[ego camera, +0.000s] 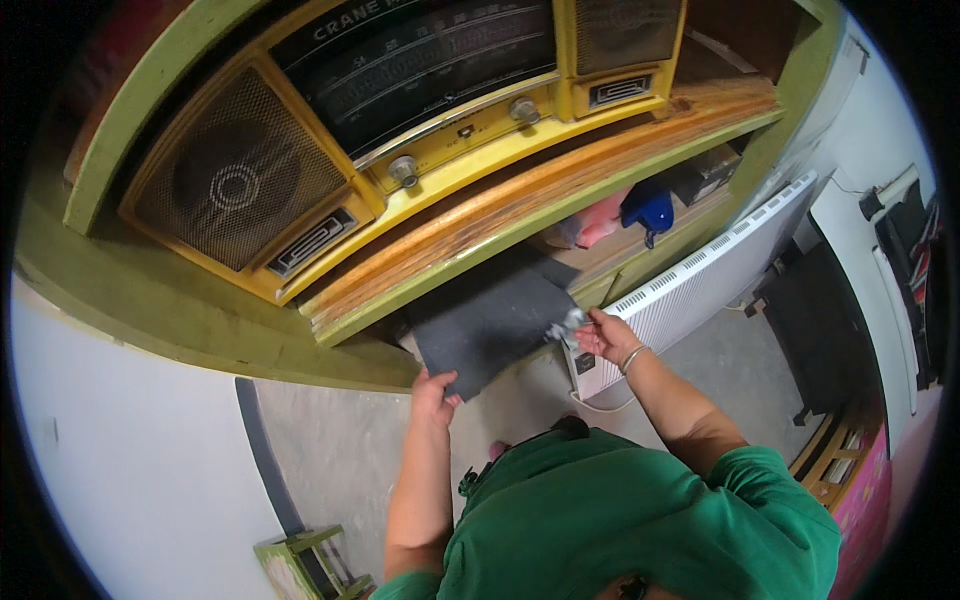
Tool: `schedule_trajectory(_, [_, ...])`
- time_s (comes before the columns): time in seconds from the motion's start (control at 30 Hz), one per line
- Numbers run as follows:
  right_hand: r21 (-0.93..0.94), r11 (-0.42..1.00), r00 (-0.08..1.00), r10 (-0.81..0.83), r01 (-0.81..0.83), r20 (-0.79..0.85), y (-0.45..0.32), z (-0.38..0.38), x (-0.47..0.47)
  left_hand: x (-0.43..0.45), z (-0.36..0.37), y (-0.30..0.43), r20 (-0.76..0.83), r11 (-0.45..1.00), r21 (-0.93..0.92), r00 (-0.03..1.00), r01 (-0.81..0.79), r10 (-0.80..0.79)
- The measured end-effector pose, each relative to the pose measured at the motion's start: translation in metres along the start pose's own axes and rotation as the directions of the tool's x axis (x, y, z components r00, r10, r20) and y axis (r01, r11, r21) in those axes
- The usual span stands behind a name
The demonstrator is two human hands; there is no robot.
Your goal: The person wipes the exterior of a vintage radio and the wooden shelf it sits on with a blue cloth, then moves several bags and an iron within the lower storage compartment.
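Observation:
My left hand (433, 397) grips the near left corner of a flat dark grey sheet (495, 315), thumb on top. Its far part lies in the open compartment under the cabinet shelf, and its near edge sticks out over the front. At the sheet's right edge, my right hand (606, 337) holds a small whitish crumpled thing (571, 324) between thumb and fingers. Blur hides what that thing is, perhaps a cloth or thin plastic. A few pale specks show on the sheet beside it.
Above stands a large yellow radio (450, 142) on a green-edged wooden shelf (525, 214). A blue object (649, 210) and a pink bundle (600, 219) lie in the compartment. A white panel heater (690, 281) stands right, and a small green stool (315, 559) lower left.

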State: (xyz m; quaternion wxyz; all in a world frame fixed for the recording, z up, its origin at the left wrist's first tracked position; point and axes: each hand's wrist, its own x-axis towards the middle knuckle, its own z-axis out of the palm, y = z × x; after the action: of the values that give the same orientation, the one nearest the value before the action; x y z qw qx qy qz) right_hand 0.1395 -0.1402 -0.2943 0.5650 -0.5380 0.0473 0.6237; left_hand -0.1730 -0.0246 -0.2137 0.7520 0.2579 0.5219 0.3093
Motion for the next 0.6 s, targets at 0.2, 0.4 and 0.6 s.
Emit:
schedule_trajectory(0.2, [0.019,0.996,0.958,-0.092,0.090,0.272,-0.022,-0.002,0.020,-0.033,-0.024,-0.013,-0.024,0.979,0.131,0.987,0.158,-0.156])
schedule_trajectory(0.4, [-0.300,0.948,0.955,-0.010,0.104,0.297,-0.008,0.045,-0.015,-0.014,-0.033,-0.027,0.051,0.987,-0.051,0.988,0.151,-0.149])
schedule_trajectory(0.6, [-0.108,0.989,0.906,0.138,-0.103,0.400,-0.005,0.039,-0.028,-0.023,-0.009,-0.023,-0.014,0.942,0.296,0.987,0.157,-0.160])
